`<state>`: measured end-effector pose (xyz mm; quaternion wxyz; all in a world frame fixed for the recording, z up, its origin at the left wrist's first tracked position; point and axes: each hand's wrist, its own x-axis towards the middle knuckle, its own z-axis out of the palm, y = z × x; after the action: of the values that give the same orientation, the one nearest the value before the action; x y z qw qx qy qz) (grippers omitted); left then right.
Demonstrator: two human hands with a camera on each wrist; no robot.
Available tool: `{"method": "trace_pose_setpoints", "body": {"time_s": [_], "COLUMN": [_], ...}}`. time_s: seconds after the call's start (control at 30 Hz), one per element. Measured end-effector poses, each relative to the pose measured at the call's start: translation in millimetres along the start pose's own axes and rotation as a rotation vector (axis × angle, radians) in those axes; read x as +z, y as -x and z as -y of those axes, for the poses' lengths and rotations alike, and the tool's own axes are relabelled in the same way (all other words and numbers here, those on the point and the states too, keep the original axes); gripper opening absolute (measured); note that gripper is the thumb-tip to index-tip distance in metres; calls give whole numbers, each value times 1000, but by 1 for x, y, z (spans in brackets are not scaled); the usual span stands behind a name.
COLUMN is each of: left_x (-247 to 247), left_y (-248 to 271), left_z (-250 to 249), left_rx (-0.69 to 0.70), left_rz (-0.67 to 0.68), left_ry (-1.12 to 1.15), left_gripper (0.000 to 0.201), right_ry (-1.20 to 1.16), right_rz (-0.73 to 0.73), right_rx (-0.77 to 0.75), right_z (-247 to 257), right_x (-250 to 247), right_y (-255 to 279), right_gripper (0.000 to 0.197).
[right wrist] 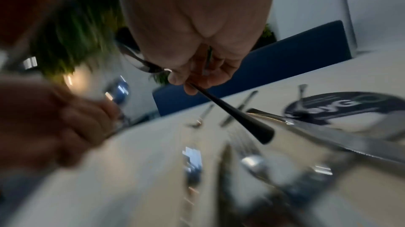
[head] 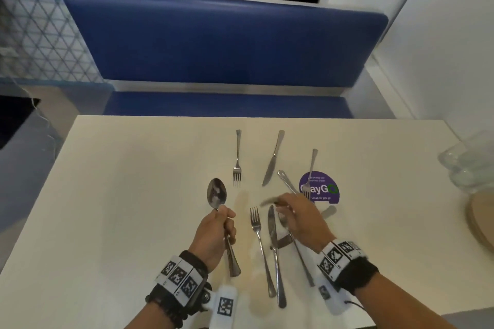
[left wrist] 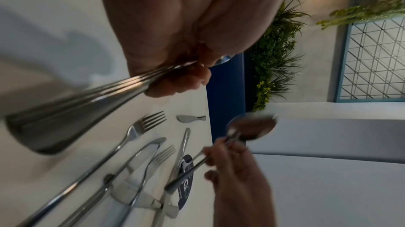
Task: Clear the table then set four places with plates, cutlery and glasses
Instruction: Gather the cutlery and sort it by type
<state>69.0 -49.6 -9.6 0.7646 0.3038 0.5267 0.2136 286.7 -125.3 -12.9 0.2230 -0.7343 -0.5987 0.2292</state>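
Observation:
My left hand (head: 222,224) grips a steel spoon (head: 216,193) by its handle, bowl pointing up and away, above the cream table (head: 120,195). In the left wrist view the same spoon's handle (left wrist: 72,109) runs out of the fist. My right hand (head: 283,208) pinches a second spoon (left wrist: 252,128), blurred by motion, with its handle (right wrist: 241,118) sticking out over the table. Loose on the table lie a fork (head: 237,160), a knife (head: 272,159), a fork (head: 312,165) across a purple sticker (head: 324,191), and nearer me a fork (head: 260,248) and a knife (head: 275,256) crossed with other pieces.
Clear glasses (head: 467,163) and a stack of beige plates (head: 481,224) stand at the table's right edge. A blue bench (head: 213,43) runs along the far side. White walls close in on the right.

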Motion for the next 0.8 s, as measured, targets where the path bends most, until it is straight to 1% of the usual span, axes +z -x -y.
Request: {"method": "trace_pose_setpoints", "body": {"time_s": [0.03, 0.07, 0.1, 0.17, 0.27, 0.33, 0.4, 0.5, 0.57, 0.67, 0.8], "left_x": [4, 7, 12, 20, 36, 43, 46, 50, 54, 64, 80], "left_y": [0, -2, -3, -3, 1, 3, 2, -2, -2, 0, -2], "left_z": [-1, -1, -2, -3, -6, -6, -4, 0, 2, -1, -3], "left_rx": [-8, -16, -24, -23, 43, 59, 66, 50, 25, -20, -110], "left_rz": [0, 5, 14, 29, 91, 102, 78, 78, 101, 144, 229], "left_ry": [26, 62, 95, 159, 206, 229, 189, 24, -24, -36, 65], "left_gripper": [34, 36, 39, 46, 62, 64, 52, 32, 31, 35, 35], "right_ry": [-107, -198, -274, -404, -641, -707, -668, -621, -566, -396, -327], "right_rz": [-73, -113, -127, -108, -144, -202, -241, -247, -217, -182, -144], "right_rx": [27, 65, 103, 175, 321, 430, 483, 491, 461, 415, 442], "right_z": [17, 36, 53, 81, 101, 104, 102, 93, 84, 71, 59], "right_x": [-2, -3, -4, 0, 14, 25, 32, 28, 20, 5, -10], "right_y": [-3, -6, -7, -7, -2, 0, 2, 6, 8, 8, 10], "right_gripper": [8, 7, 7, 10, 13, 10, 7, 7, 8, 14, 21]}}
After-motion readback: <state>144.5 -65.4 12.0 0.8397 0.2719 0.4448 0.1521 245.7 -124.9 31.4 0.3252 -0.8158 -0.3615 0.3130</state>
